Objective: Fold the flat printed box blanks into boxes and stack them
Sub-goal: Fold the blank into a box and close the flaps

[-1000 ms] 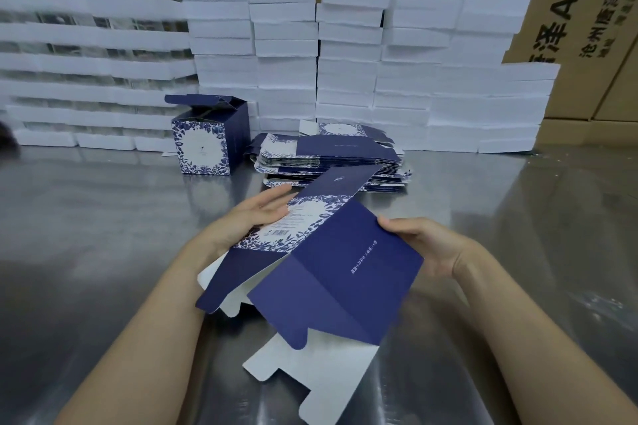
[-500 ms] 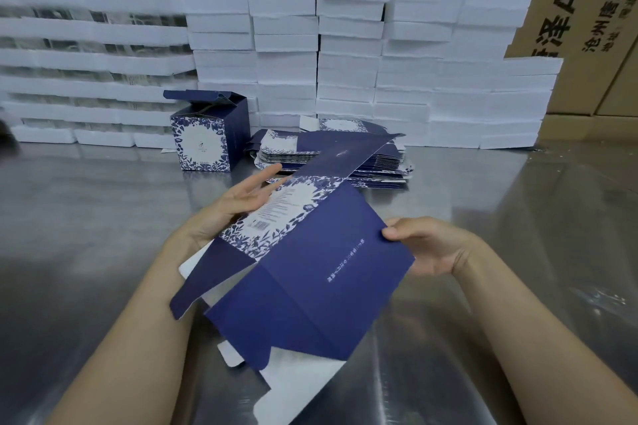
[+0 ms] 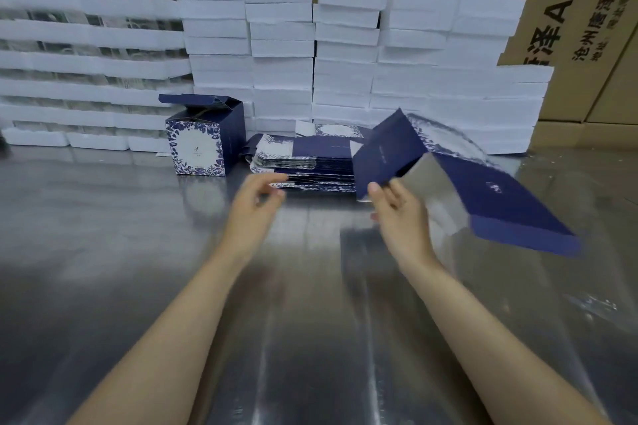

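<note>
Blank: Since the left hand let go, the blank (image 3: 490,190) has swung up from low in front and now fans out right of the grip, silver inside showing; through the blur it seems to be opening into a sleeve.
Right hand (image 3: 397,210): thumb and fingers pinch its near left corner, alone.
Left hand (image 3: 255,200): free, loosely curled, holding nothing, left of the grip.
Pile of blanks (image 3: 310,162): just beyond the grip, flat.
Folded box (image 3: 203,138): farther left, top flaps open; the only one in sight.

The steel table (image 3: 103,235) bears one folded box (image 3: 200,148), stacked flat blanks (image 3: 310,162) and white slabs (image 3: 283,45).
</note>
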A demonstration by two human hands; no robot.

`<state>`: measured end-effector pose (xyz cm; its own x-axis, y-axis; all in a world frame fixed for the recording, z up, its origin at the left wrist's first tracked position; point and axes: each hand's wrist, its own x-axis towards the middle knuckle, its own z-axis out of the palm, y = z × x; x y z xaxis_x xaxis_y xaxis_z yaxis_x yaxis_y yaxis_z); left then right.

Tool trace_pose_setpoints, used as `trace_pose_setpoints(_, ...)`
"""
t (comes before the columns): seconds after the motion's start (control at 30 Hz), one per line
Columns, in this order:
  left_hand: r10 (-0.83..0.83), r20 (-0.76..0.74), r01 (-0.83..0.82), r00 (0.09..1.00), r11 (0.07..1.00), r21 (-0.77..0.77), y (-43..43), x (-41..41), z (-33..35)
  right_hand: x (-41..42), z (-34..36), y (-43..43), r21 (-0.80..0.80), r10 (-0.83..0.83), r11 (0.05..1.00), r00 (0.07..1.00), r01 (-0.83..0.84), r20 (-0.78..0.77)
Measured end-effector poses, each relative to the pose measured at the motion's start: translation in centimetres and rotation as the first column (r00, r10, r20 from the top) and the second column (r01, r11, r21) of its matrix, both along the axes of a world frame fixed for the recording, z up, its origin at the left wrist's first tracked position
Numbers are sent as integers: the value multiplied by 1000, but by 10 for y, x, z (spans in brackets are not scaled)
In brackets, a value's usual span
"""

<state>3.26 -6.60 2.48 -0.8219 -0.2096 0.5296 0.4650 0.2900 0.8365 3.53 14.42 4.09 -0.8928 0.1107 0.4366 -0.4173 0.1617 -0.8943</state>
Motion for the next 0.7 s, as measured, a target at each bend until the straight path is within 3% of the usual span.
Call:
trace_pose_setpoints(0.07,-149,-6,146,989,977,-155,20,5,-4,6,-3,-13,125,53,991,998,-47,-45)
trace_pose_setpoints(0.17,-281,71,289,957,941,-177,38,9,-9,15,-9,-27,307,67,951,993,-36,-92)
trace_pose_setpoints(0.33,-172,58,175,983,983,-52,43,10,-11,25,-16,-35,540,158,840,976,-54,-148)
trace_pose_setpoints(0.47,-71,-13,71,997,996,-51,43,7,-8,24,-18,-34,616,235,783,958,-87,-163)
trace_pose_setpoints(0.53,-35,-31,33,999,998,-58,45,7,-8,24,-16,-35,535,200,839,970,-97,-137)
trace_pose_setpoints(0.57,-8,-35,5,999,997,-80,45,7,-9,24,-12,-37,419,173,899,982,-126,-78)
trace_pose_setpoints(0.63,41,-70,-51,997,988,-148,48,8,-11,21,-4,-39,81,172,980,976,-184,134)
trace_pose_setpoints(0.7,48,-86,-63,995,980,-191,50,11,-12,19,5,-36,-231,267,952,909,-199,319)
